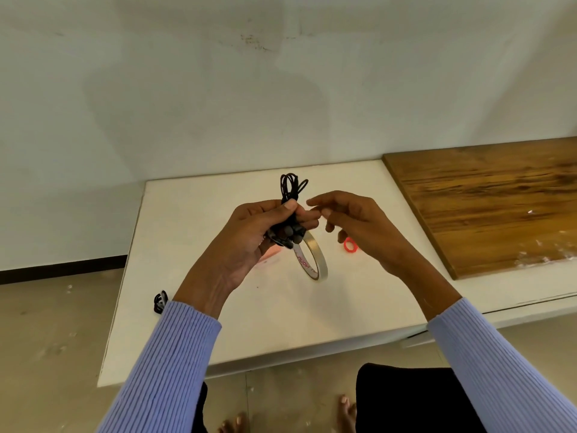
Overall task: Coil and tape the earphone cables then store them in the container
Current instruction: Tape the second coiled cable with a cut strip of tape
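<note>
My left hand (249,235) grips a coiled black earphone cable (290,187) above the white table; its loops stick up past my thumb and the earbuds hang below my fingers. My right hand (352,220) hovers just to the right of the coil, fingers loosely curled and apart, with nothing visibly in it. A roll of clear tape (312,260) stands on edge on the table under my hands. A second black coiled cable (160,301) lies at the table's left edge beside my left sleeve. No container is in view.
The low white table (281,314) stands against a white wall. A small red ring-shaped object (349,245) lies right of the tape, and a pinkish item is partly hidden under my left hand. A wooden board (487,201) covers the right side.
</note>
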Demonstrator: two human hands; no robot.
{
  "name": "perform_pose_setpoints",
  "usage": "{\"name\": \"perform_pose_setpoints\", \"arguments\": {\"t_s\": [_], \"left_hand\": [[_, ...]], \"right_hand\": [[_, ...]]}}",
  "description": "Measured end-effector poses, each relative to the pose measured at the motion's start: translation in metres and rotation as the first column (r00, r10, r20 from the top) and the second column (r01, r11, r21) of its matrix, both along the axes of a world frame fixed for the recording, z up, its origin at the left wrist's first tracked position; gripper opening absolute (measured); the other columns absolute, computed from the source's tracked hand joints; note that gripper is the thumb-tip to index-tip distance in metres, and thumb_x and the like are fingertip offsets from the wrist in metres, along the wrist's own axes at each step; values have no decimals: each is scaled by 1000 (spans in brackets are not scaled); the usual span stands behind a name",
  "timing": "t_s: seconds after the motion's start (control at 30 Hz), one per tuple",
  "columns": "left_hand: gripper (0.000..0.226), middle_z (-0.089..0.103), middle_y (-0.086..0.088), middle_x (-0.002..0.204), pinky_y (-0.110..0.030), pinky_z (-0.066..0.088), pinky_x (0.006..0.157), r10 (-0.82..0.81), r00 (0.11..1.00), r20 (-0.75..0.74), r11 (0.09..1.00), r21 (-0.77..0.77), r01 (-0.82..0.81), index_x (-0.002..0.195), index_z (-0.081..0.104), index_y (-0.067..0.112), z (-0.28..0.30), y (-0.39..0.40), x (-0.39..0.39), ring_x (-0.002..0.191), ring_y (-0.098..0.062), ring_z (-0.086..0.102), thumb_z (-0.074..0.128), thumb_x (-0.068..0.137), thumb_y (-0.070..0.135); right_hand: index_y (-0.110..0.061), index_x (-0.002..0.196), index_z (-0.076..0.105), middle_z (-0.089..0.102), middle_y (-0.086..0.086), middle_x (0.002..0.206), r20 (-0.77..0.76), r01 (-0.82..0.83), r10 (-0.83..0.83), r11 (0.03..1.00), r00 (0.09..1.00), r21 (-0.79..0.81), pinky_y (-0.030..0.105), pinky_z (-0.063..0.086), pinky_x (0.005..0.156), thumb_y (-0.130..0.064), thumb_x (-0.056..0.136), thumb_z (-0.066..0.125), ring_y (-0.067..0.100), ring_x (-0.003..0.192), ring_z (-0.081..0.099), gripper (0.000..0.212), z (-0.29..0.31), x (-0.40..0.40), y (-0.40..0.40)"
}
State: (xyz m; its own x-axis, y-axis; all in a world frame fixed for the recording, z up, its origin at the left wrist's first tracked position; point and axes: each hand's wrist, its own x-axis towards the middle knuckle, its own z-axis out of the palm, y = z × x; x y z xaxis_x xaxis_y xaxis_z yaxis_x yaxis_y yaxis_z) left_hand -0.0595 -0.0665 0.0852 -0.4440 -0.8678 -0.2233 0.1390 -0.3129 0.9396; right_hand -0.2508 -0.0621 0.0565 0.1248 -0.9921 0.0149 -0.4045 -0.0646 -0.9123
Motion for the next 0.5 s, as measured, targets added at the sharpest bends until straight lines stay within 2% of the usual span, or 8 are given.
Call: {"name": "perform_pose_setpoints", "arguments": {"t_s": [0.07,0.1,0.2,0.27,0.33,0.4,0.5], "left_hand": [[28,71,-14,105,-22,55,70,4,1000,-22,1000,3,-4,80,71,10,1,-1,3,100,-27,68,48,95,19],[27,71,-15,106,-22,55,70,1,999,-33,1000,9,-1,81,69,9,1,-1,4,100,-27,68,48,95,19],[25,70,-18,108,-20,53,65,1,997,-72,999,33,2,84,66,5,1,1,3,99,-27,68,48,95,18],[24,70,-18,107,-20,53,65,5,996,-87,999,45,-1,85,66,4,0,1,2,98,-26,69,48,94,17],[23,70,-18,108,-21,53,69,10,996,-88,999,48,-6,86,66,5,-1,0,3,101,-27,68,49,94,18],[24,70,-17,107,-23,55,73,31,996,-81,999,32,-29,85,65,5,-1,-1,5,102,-27,67,48,94,19],[25,71,-16,106,-23,55,74,80,995,-66,997,4,-80,87,65,1,-1,-2,6,100,-24,68,46,95,17]], "right_hand": [[-36,102,63,66,-25,92,-75,-66,64,998,995,-24,14,50,66,-8,88,60,1,83,61,32,-4,-4,2],[-31,104,65,66,-23,92,-84,-71,68,997,994,-35,15,51,67,-6,84,65,0,84,61,31,-7,-4,2],[-7,105,70,70,-1,98,-63,-64,60,997,996,-53,24,54,71,0,77,71,5,89,62,29,-18,3,-1],[-2,102,71,71,8,100,-60,-59,54,994,997,-92,26,55,72,3,76,70,12,92,64,27,-24,7,-4],[-3,101,72,72,5,99,-47,-45,40,993,998,-106,21,55,73,5,77,68,9,90,66,26,-27,8,-6],[-8,97,73,71,-3,93,-43,-46,43,996,998,-82,14,52,72,4,79,67,-1,85,65,22,-29,10,-6],[-18,97,69,66,-10,86,-47,-65,62,996,997,-63,8,47,71,7,81,62,-8,78,63,31,-30,12,-6]]}}
